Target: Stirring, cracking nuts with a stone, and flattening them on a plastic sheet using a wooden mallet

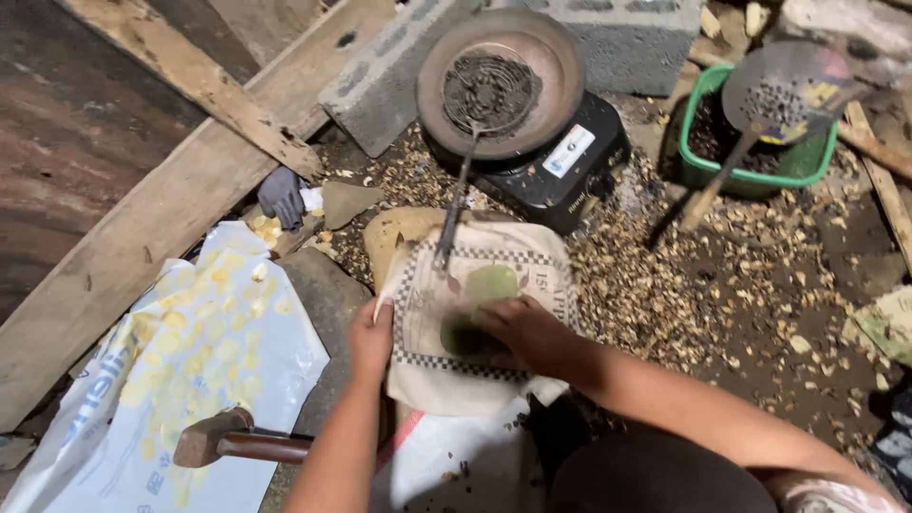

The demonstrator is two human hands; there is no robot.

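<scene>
A hammer (214,439) is laid on the white sheet (171,380) at far left. The edge of the cloth sack (475,285) is pinched by the left hand (370,340). The right hand (522,328) is pressed flat on the sack, grip released. A green tub (750,176) is set on the shell-strewn floor (722,275).
</scene>
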